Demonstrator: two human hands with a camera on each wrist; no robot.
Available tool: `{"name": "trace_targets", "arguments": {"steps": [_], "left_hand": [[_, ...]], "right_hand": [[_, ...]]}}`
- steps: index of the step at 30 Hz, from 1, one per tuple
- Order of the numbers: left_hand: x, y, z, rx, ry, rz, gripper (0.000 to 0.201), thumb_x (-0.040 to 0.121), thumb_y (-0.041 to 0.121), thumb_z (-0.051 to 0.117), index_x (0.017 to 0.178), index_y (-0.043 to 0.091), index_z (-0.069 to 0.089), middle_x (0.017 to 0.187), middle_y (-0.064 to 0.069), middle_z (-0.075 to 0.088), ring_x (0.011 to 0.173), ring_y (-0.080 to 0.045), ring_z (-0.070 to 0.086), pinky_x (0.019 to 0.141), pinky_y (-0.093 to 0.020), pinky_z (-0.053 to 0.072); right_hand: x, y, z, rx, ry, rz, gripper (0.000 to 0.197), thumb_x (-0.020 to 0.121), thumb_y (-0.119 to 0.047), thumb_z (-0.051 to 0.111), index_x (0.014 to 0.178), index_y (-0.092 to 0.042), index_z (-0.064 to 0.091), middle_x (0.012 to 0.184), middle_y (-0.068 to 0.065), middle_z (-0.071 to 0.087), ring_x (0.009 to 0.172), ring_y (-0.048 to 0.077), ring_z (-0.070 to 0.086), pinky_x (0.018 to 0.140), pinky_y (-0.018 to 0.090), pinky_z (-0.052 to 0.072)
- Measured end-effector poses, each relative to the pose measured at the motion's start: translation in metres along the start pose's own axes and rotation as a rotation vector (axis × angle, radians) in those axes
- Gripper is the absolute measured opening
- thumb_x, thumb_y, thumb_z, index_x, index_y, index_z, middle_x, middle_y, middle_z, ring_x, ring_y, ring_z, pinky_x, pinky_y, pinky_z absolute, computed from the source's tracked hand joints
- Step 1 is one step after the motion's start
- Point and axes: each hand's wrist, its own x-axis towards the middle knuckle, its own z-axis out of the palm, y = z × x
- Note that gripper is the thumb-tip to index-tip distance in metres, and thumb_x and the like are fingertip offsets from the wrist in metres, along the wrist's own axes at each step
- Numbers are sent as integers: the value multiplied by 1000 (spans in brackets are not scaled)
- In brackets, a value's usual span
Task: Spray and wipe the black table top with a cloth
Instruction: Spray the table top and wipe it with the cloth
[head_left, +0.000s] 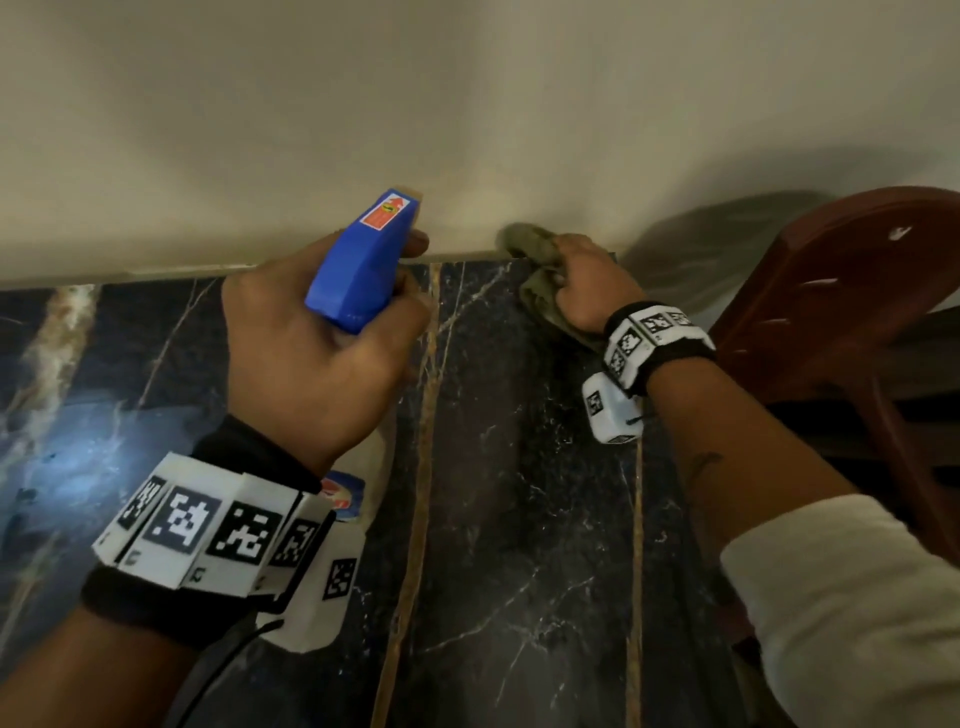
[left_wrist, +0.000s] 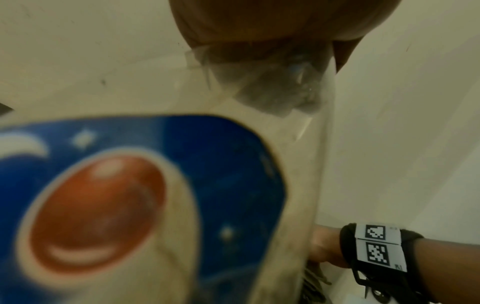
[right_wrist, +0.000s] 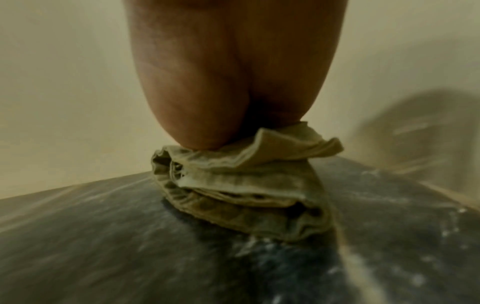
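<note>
Gripping the spray bottle (head_left: 358, 270) by its blue trigger head with the left hand (head_left: 317, 358), fingers curled round the neck, nozzle aimed toward the cream wall (head_left: 467, 104); clear body (left_wrist: 298, 164) with blue and red label hanging below the palm, contents too blurred to tell. Pressing the crumpled olive cloth (right_wrist: 241, 185) down onto the black table top (head_left: 519, 493) at its far edge against the wall with the right hand (head_left: 587, 286), fingers bunched over the folds. Standing just right of the table, a dark red chair (head_left: 857, 312).
</note>
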Motion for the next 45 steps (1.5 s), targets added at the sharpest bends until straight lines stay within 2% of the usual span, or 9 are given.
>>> {"name": "trace_targets", "arguments": {"steps": [3, 6, 14, 20, 26, 33, 36, 40, 45], "left_hand": [[2, 1, -2, -37, 21, -8, 31, 85, 18, 66, 104, 42, 68, 83, -22, 68, 62, -34, 65, 58, -51, 57], [2, -2, -1, -4, 12, -10, 23, 86, 19, 67, 102, 35, 72, 77, -21, 66, 59, -39, 63, 58, -50, 56], [3, -1, 24, 145, -122, -20, 28, 84, 32, 65, 93, 6, 71, 68, -22, 62, 56, -43, 61, 59, -52, 54], [17, 12, 44, -34, -88, 25, 32, 83, 20, 68, 102, 45, 68, 83, -24, 69, 64, -42, 64, 58, -51, 57], [15, 9, 54, 8, -133, 0, 19, 83, 18, 69, 101, 24, 73, 79, -13, 70, 59, -41, 63, 60, -49, 56], [19, 15, 52, -49, -95, -17, 32, 83, 13, 68, 101, 39, 68, 84, -20, 69, 58, -32, 66, 54, -48, 57], [20, 14, 49, -59, -84, -13, 33, 84, 14, 68, 102, 41, 68, 84, -16, 69, 60, -32, 65, 55, -49, 57], [17, 11, 51, -43, -107, -12, 30, 85, 20, 68, 107, 41, 68, 84, -20, 70, 59, -33, 67, 59, -51, 58], [14, 13, 55, -47, -129, -2, 29, 84, 20, 68, 106, 39, 68, 86, -21, 70, 62, -35, 67, 58, -50, 58]], "right_hand": [[7, 34, -9, 37, 27, 118, 66, 76, -45, 41, 134, -18, 56, 133, 17, 57, 117, 40, 58, 102, 44, 49], [-7, 13, -22, -25, 18, 155, 54, 90, -35, 52, 136, -7, 53, 135, 22, 53, 121, 43, 53, 105, 44, 45], [-14, -29, 1, -19, -86, -151, 64, 93, -13, 54, 153, -7, 32, 156, 14, 34, 142, 32, 32, 119, 33, 22], [-10, 15, -9, 82, 106, 100, 58, 93, -21, 56, 148, -11, 41, 151, 16, 41, 138, 35, 40, 118, 36, 27], [1, 20, -12, 280, 128, 389, 47, 94, -19, 50, 139, -5, 47, 143, 19, 47, 129, 40, 48, 111, 44, 39], [-16, 26, -17, 478, 101, 506, 42, 96, -7, 45, 137, -6, 54, 136, 14, 59, 123, 34, 56, 78, 21, 38], [-55, 33, -5, 467, 87, 504, 49, 96, -13, 45, 145, -17, 48, 137, 12, 58, 124, 35, 54, 92, 26, 36], [-91, 41, 4, 462, 68, 546, 43, 100, -18, 45, 143, -16, 47, 139, 12, 56, 124, 34, 54, 89, 24, 31], [-43, 35, -14, 494, 44, 484, 58, 100, -15, 44, 155, -21, 25, 145, 12, 50, 125, 33, 53, 100, 35, 41]]}}
